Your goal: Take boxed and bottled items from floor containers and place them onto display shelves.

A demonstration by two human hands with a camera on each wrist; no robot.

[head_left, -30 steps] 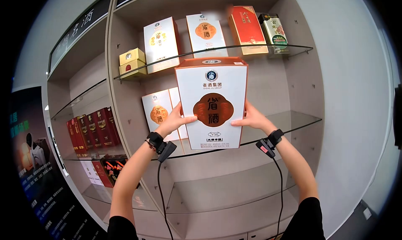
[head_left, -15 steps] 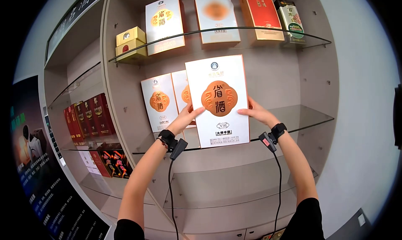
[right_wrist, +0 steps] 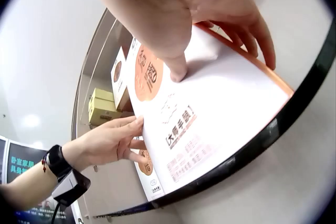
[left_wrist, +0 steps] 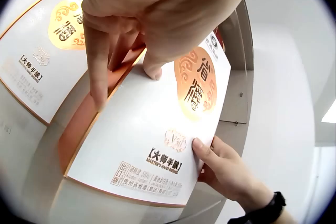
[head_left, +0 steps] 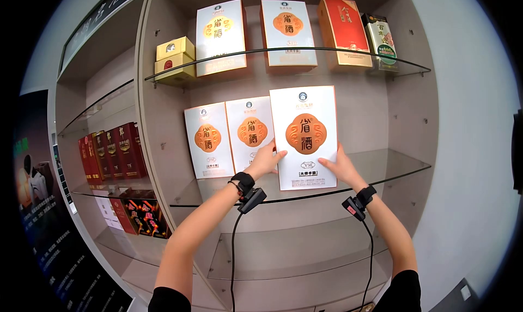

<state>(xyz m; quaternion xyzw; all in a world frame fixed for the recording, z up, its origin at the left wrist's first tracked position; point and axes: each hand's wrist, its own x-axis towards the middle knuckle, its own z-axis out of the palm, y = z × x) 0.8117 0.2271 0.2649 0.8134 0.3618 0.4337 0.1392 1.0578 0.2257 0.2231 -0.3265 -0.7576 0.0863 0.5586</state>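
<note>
A white box with orange edges and an orange emblem point(head_left: 306, 167) stands upright at the middle glass shelf, right of two matching boxes point(head_left: 208, 162) point(head_left: 251, 124). My left hand point(head_left: 265, 160) grips its left side, thumb on the front face; in the left wrist view the left hand's fingers point(left_wrist: 97, 71) lie along the orange side. On the other side my right hand point(head_left: 343, 167) holds the box, thumb on the front. The right wrist view shows the right hand point(right_wrist: 210, 19) over the right edge and the box's lower front point(right_wrist: 210, 113) close to the dark shelf edge.
The glass shelf above point(head_left: 348, 52) carries two white boxes point(head_left: 220, 61) point(head_left: 289, 56), a red box point(head_left: 346, 31), a green-and-white box point(head_left: 383, 42) and small yellow boxes point(head_left: 175, 61). Dark red boxes point(head_left: 122, 151) stand in the left bay. Cables hang from both wrist cameras.
The held box has moved right and stands upright instead of tilted, both hands still on it. The second matching box behind it, earlier mostly covered, now shows nearly whole.
</note>
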